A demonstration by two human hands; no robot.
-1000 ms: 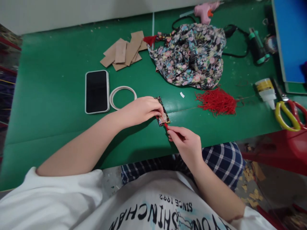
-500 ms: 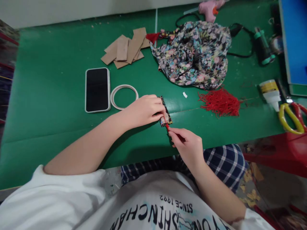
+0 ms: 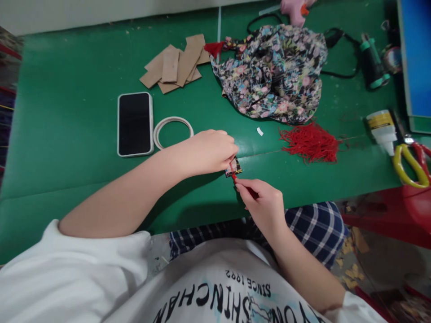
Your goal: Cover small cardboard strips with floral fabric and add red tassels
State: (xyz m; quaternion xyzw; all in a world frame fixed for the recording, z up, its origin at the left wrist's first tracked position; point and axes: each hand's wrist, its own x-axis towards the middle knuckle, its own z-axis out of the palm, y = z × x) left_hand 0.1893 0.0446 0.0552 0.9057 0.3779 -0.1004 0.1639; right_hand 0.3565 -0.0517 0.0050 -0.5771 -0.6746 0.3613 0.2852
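A small cardboard piece point(image 3: 232, 168) edged with dark floral fabric lies on the table, its upper part hidden under my left hand point(image 3: 215, 150). The fingers of that hand are curled down, pinching the upper end of a thin red cord point(image 3: 232, 169) over the piece. My right hand point(image 3: 261, 197) is closed on a red tassel point(image 3: 235, 178) just below the piece's near edge; only its top shows, the rest being covered by the fingers. The cord runs between both hands.
Left of my hands lie a phone point(image 3: 134, 124) and a tape roll point(image 3: 156, 134). Cardboard strips point(image 3: 188, 58), floral fabric point(image 3: 269, 76) and a pink glue gun point(image 3: 294, 11) are behind. Rightward are red tassels point(image 3: 310, 142), a glue bottle point(image 3: 382, 128), scissors point(image 3: 409, 166) and a cutter point(image 3: 373, 63).
My left hand has shifted slightly right and turned over the fabric-edged piece, covering more of it. My right hand stays nearly in place with the red tassel.
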